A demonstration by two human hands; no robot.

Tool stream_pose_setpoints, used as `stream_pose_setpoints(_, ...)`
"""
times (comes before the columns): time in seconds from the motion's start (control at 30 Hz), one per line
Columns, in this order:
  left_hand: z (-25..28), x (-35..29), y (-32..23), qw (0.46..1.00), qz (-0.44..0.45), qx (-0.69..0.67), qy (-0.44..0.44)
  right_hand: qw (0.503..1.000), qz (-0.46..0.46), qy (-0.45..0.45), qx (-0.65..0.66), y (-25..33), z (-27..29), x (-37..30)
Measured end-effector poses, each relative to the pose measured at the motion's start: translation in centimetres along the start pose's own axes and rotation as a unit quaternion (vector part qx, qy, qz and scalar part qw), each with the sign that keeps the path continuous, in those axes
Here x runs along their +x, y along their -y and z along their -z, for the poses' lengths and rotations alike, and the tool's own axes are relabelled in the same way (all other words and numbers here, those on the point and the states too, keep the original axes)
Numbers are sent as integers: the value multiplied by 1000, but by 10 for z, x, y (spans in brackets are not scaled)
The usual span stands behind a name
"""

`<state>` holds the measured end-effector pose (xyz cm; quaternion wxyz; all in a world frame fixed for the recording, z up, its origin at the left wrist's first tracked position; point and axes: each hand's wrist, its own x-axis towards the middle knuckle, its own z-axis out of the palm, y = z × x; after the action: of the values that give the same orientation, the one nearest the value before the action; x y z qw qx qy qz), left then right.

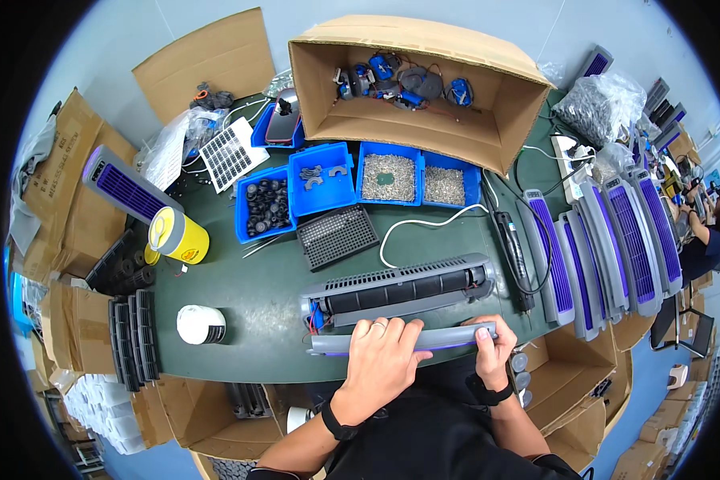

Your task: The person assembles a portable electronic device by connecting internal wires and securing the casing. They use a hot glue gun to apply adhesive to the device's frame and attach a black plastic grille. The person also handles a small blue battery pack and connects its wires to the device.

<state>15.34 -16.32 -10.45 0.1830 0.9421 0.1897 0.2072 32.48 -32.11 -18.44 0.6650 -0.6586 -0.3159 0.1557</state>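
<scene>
The left hand (380, 352) lay spread over the long grey cover strip (404, 339) at the green table's (248, 288) near edge, hiding its middle; its purple underside barely showed. The right hand (488, 346) pinched the strip's right end, thumb on top, fingers curled beneath and out of sight. The strip sat just in front of the open grey fan housing (400, 290), near but not clearly touching.
</scene>
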Motion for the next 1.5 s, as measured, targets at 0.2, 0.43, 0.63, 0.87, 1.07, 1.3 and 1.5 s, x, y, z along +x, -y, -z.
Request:
stream_pose_setpoints(0.2, 16, 7, 10, 995, -22, -31, 89, 1000, -15, -1, -21, 6, 2, 2)
stream_pose_setpoints(0.43, 50, 25, 17, 968, 10, -175, 181, 994, 46, -40, 93, 28, 12, -8)
stream_pose_setpoints(0.63, 92, 56, 22, 883, 38, -411, 223, 930, -83, 171, 314, 50, -29, -9)
stream_pose_setpoints(0.87, 113, 70, 20, 860, 36, -472, 192, 925, -75, 176, 329, 93, -105, 0)
stream_pose_setpoints(1.07, 131, 86, 33, 927, -77, -217, 295, 941, -113, 71, 311, 169, -12, 19)
stream_pose_setpoints(1.3, 24, 129, -44, 904, -303, -90, 286, 947, -137, -19, 289, 221, 105, 45)
stream_pose_setpoints(1.5, -21, 150, -87, 881, -329, -208, 267, 970, -51, -120, 206, 240, 167, 61)
